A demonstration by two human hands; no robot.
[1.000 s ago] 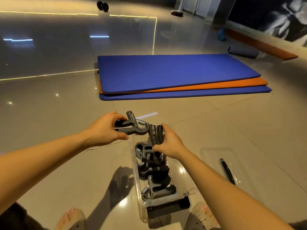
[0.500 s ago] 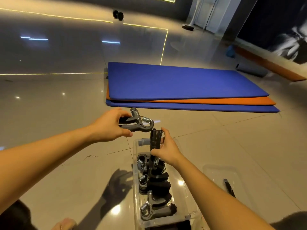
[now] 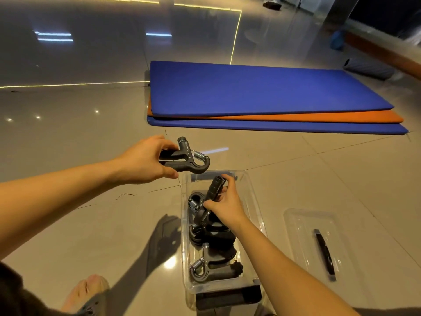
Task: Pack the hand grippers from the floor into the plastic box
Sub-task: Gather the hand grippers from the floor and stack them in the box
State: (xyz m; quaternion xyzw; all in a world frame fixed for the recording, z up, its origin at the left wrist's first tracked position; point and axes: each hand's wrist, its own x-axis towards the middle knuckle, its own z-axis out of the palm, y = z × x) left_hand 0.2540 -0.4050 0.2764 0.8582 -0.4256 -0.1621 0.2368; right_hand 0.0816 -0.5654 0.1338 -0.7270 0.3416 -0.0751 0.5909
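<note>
The left hand [image 3: 145, 159] has its grip clamped on a black spring hand gripper [image 3: 185, 158] just beyond the clear plastic box [image 3: 250, 201]; the right hand [image 3: 224, 205] clamps another gripper [image 3: 214, 189] inside the box (above several others).

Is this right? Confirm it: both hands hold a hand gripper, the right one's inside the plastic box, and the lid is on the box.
Not quite. The head view shows the lid lying on the floor right of the open plastic box. The rest holds: left hand and right hand each hold a gripper.
</note>
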